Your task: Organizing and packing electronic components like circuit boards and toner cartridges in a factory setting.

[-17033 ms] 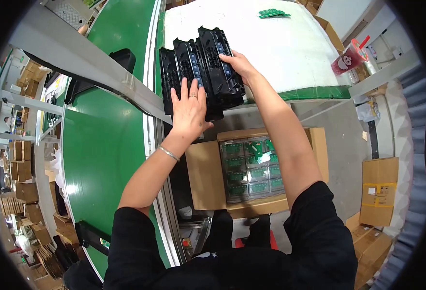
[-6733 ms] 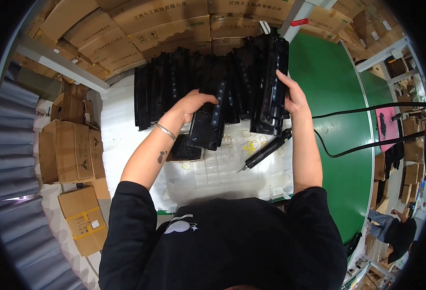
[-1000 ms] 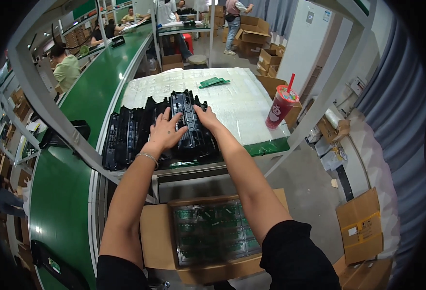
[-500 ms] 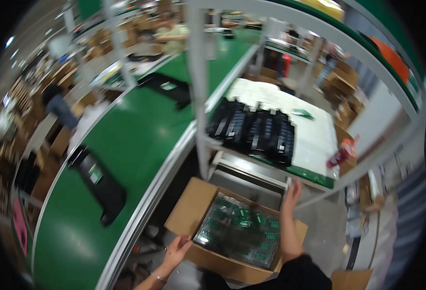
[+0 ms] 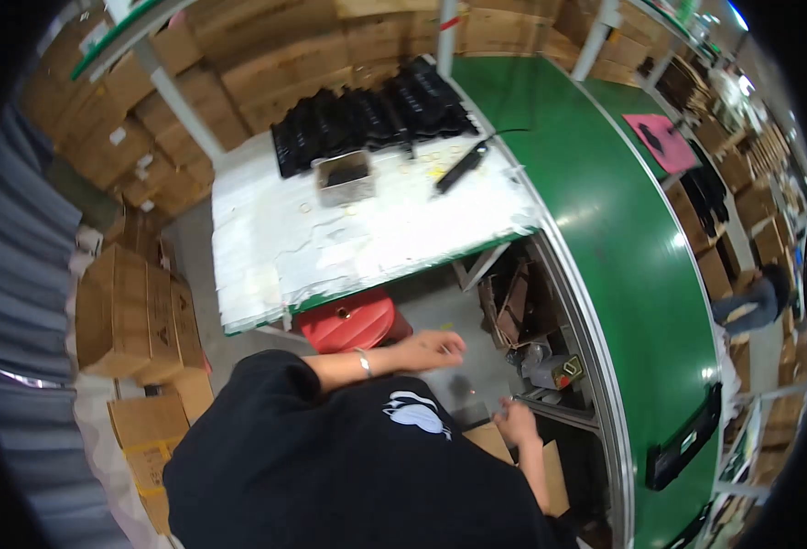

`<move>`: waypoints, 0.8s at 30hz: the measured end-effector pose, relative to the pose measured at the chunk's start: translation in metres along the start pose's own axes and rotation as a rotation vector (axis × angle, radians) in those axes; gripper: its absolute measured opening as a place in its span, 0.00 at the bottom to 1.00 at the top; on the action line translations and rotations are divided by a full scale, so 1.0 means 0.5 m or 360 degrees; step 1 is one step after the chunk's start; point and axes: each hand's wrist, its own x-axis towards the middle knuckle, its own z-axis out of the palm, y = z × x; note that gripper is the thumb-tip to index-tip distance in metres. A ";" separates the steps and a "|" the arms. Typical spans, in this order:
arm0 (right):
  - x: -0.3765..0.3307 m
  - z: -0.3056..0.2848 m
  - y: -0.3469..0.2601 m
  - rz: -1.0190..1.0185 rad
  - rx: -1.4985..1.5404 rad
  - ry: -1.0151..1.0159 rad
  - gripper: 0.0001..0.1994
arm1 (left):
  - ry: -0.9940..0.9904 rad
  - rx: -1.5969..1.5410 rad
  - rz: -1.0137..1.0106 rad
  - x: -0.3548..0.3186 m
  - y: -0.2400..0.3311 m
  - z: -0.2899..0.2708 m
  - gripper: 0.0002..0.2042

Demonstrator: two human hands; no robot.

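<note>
My left hand (image 5: 433,349), a bracelet on its wrist, hangs in the air over the grey floor in front of a red stool (image 5: 348,320); its fingers are apart and it holds nothing. Lower down, my right hand (image 5: 516,425) is at the flap of a cardboard box (image 5: 552,468) beside the conveyor frame, fingers curled and blurred. My black-sleeved body hides most of that box.
A white worktable (image 5: 367,242) carries a row of black plastic parts (image 5: 367,114), a small grey box (image 5: 344,177) and a black corded screwdriver (image 5: 459,169). A green conveyor (image 5: 623,229) curves along the right, with a black part (image 5: 682,448) on it. Cardboard cartons (image 5: 138,311) stack on the left.
The view has swung from the conveyor and open box of green boards to the other worktable. Both hands have left that box's edges and sit lower in front of me.
</note>
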 end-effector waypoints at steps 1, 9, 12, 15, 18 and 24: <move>0.046 -0.032 -0.027 -0.0035 0.0143 0.0065 0.20 | 0.0180 -0.0065 0.0009 -0.035 -0.026 -0.074 0.15; 0.400 -0.252 -0.487 -0.0770 0.0556 0.0352 0.15 | 0.1204 -0.0420 -0.0308 -0.123 -0.102 -0.534 0.11; 0.512 -0.313 -0.625 -0.0936 0.0655 0.0232 0.13 | 0.1514 -0.0774 -0.0220 -0.086 -0.083 -0.629 0.12; 0.653 -0.362 -0.728 -0.0964 0.0998 0.0162 0.16 | 0.1837 -0.0847 -0.0257 -0.059 -0.102 -0.726 0.14; 0.772 -0.415 -0.856 -0.0810 0.1350 0.0033 0.20 | 0.2005 -0.0635 -0.0326 -0.032 -0.172 -0.861 0.22; 1.014 -0.353 -1.024 -0.0651 0.0484 0.0408 0.28 | 0.2226 -0.0677 -0.0699 0.047 -0.281 -1.071 0.45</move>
